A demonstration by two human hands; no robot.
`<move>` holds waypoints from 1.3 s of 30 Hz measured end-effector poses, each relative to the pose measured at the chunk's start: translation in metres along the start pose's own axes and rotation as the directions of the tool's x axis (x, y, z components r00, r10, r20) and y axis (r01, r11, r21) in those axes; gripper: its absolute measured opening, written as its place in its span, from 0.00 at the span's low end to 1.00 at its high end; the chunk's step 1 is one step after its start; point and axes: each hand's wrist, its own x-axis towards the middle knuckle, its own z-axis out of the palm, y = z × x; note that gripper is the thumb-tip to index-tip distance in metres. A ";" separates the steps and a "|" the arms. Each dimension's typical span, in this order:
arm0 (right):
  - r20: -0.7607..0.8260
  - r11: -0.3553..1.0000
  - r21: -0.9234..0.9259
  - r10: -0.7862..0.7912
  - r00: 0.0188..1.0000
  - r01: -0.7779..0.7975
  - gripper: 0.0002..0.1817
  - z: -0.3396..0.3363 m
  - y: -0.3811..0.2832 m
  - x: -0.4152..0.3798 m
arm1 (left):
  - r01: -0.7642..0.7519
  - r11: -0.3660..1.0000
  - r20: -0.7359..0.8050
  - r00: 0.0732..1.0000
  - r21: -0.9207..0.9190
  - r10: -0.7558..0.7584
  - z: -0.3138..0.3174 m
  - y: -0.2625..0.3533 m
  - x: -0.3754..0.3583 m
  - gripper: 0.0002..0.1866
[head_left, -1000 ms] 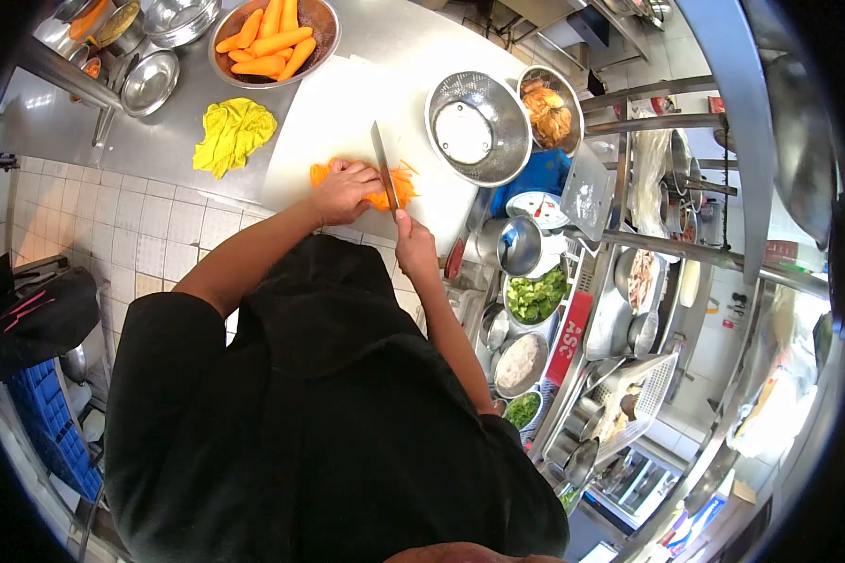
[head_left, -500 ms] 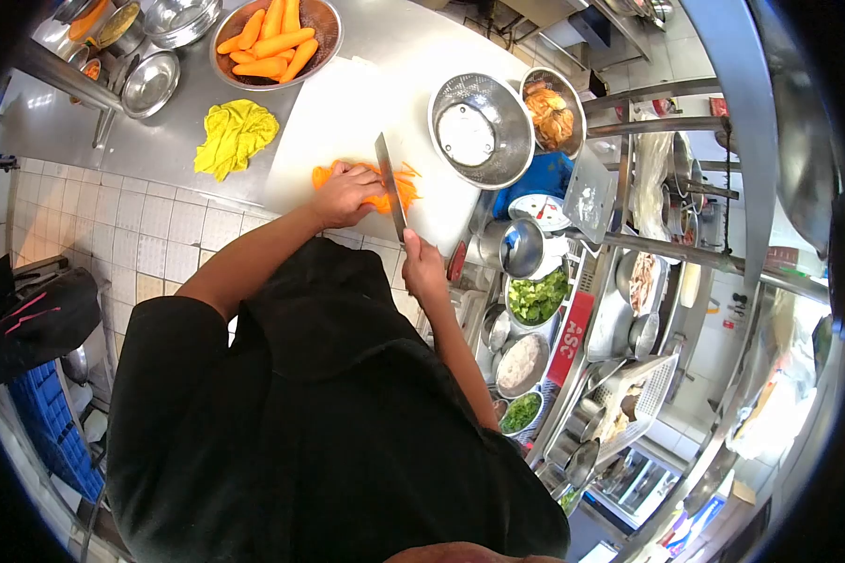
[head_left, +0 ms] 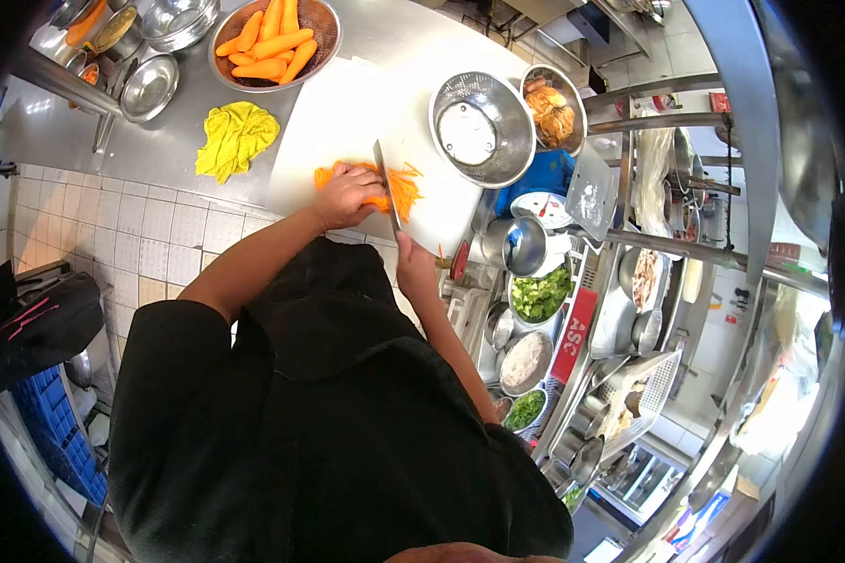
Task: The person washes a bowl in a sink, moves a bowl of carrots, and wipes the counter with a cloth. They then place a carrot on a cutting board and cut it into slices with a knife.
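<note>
My right hand (head_left: 415, 265) is closed around the handle of a kitchen knife (head_left: 386, 180), its blade pointing away from me. Curled fingers of my left hand (head_left: 349, 195) press sliced carrot (head_left: 325, 175) onto a white cutting board (head_left: 333, 127), close beside the blade. To the right of the blade lie thin carrot strips (head_left: 406, 195), some loose on the board. My left fingers partly cover the carrot under them.
A perforated metal bowl (head_left: 438, 141) stands on the board's right side. Whole peeled carrots (head_left: 284, 44) fill a colander (head_left: 331, 56) at the back. A yellow cloth (head_left: 237, 139) lies left of the board. Bowls of chopped greens (head_left: 541, 296) stand at right.
My right hand and the knife have shifted slightly left, toward my left hand, and the blade tip sits a little nearer to me. My left hand stays on the carrot.
</note>
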 end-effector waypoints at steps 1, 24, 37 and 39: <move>-0.030 0.997 -0.046 -0.060 0.998 0.058 0.32 0.007 0.002 0.006 | 0.001 1.000 0.007 1.000 -0.005 -0.001 0.001 0.001 -0.001 0.17; 0.084 0.970 0.076 0.224 0.971 -0.231 0.33 -0.026 -0.032 -0.027 | -0.083 0.994 0.227 0.972 0.077 0.064 -0.025 -0.006 0.003 0.14; -0.046 0.997 -0.024 0.078 0.996 -0.079 0.33 -0.001 -0.038 0.015 | -0.083 0.996 0.184 0.980 0.016 0.079 -0.022 -0.011 0.000 0.13; -0.013 0.988 -0.032 0.151 0.988 -0.152 0.33 -0.014 -0.052 0.009 | -0.087 0.996 0.172 0.982 0.013 0.084 -0.024 -0.011 0.005 0.13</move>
